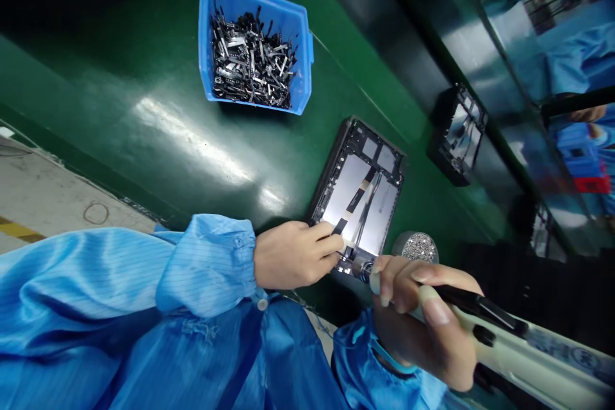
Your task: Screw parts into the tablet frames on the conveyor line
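in the head view my left hand [293, 255] has its fingers lying together on the thin black tablet frame [358, 195], not clearly gripping it, on the green worktop [158, 141]. it looks light but fragile: i'd hold the rim, not the ribbon cable [353, 208]. my right fingers [435, 311] clamp a cream electric screwdriver [523, 349], its printing unreadable.

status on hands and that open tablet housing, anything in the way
Left hand on open tablet housing, by flat cable. Right hand gripping electric screwdriver, tip at housing corner. Metal dish of small parts alongside.
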Demonstrator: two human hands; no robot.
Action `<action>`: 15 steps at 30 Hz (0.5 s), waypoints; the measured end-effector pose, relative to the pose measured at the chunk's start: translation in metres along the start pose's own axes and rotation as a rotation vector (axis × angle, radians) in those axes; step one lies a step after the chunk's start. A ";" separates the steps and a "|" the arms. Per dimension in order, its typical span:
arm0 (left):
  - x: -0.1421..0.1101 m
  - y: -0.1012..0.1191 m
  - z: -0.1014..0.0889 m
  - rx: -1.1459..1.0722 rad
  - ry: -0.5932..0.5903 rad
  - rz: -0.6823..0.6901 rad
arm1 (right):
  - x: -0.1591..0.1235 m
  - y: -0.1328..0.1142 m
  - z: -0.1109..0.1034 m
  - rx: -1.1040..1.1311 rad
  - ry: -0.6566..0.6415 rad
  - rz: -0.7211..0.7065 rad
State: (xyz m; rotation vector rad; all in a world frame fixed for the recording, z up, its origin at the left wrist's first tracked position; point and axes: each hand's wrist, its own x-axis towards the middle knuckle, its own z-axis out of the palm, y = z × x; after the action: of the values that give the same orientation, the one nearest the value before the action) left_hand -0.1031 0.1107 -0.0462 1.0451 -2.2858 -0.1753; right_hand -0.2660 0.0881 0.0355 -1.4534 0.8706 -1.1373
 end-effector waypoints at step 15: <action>0.091 -0.098 -0.031 -0.045 -0.082 -0.561 | 0.021 -0.011 -0.081 0.096 0.465 -0.093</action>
State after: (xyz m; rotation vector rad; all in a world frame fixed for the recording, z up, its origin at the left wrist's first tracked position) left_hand -0.0683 -0.0178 -0.0125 1.6575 -1.9904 -0.4991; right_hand -0.3385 0.0468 0.0503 -1.1764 1.0547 -1.6013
